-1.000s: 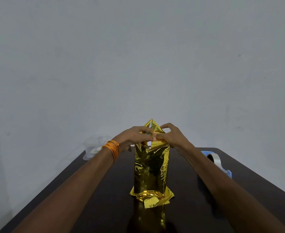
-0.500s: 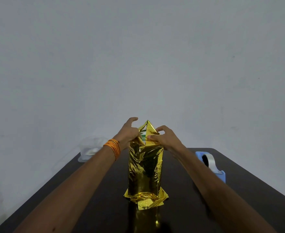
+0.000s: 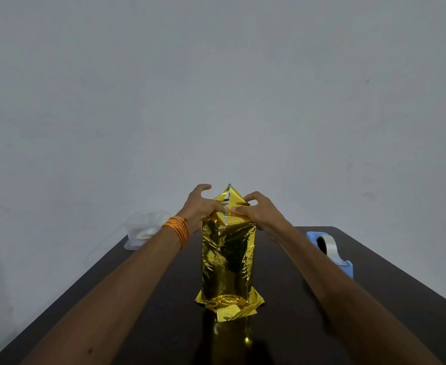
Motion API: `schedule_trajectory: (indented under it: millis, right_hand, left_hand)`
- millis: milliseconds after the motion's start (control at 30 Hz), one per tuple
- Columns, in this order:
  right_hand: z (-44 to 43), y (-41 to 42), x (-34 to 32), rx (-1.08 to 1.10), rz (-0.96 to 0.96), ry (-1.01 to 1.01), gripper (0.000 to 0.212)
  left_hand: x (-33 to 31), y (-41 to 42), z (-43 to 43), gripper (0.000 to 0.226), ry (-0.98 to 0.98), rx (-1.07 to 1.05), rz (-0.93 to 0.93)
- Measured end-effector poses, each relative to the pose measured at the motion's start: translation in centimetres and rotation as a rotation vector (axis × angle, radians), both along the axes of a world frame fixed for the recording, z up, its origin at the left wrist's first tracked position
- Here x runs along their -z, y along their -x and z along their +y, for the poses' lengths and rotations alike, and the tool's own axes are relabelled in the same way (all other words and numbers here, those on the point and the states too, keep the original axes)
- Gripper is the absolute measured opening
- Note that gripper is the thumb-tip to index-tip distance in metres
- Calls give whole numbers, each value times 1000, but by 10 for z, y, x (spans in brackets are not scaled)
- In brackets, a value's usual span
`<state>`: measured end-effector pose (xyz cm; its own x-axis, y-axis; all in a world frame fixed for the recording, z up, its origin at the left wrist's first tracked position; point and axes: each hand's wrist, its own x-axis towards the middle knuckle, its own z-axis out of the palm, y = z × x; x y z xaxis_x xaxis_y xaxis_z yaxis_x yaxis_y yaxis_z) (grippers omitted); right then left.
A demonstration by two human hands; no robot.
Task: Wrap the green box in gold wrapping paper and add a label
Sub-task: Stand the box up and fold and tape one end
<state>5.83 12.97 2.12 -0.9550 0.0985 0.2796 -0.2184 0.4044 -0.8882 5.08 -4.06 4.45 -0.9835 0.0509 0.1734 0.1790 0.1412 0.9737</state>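
Gold wrapping paper (image 3: 227,259) upright, left hand (image 3: 199,206) and right hand (image 3: 260,213) pinching top flaps

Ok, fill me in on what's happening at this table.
A person is wrapping a tall box, stood upright on the dark table, in gold paper. The left hand and right hand pinch the folds at its top end, where a pointed flap stands up and a sliver of green shows. The bottom folds splay on the table. A tape dispenser sits to the right, untouched; no label is visible.
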Motion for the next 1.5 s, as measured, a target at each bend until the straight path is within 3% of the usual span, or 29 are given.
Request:
schedule_trajectory:
  millis: [100, 267, 400, 533, 767, 867, 1033, 1167, 1333, 1500]
  right_hand:
    - [-1, 1, 0, 4, 1, -3, 50]
    - [0, 0, -2, 14, -11, 19, 50]
    - [-2, 1, -2, 27, 1, 5, 50]
    - [-3, 2, -2, 37, -8, 31, 53]
    - [-4, -4, -4, 120, 74, 4, 49]
    - [5, -12, -9, 130, 73, 112, 40]
    - [39, -23, -8, 201, 116, 84, 35]
    - [74, -36, 3, 268, 80, 86, 23]
    - [120, -55, 26, 362, 41, 29, 9]
    - [158, -67, 56, 492, -26, -123, 16]
  left_hand:
    - [-4, 0, 2, 78, 20, 6, 8]
    - [-2, 2, 3, 53, -32, -43, 24]
    - [0, -5, -4, 57, -120, 16, 17]
    - [-8, -7, -2, 58, -76, -57, 134]
    - [-21, -20, 27, 47, 189, -152, 485]
    - [-21, -29, 44, 43, 450, -218, 714]
    - [-21, -49, 79, 20, 633, -201, 896]
    - [-13, -58, 112, 15, 675, -38, 804]
    - [26, -45, 149, 14, 629, 100, 491]
    - [78, -30, 171, 15, 592, 278, 218]
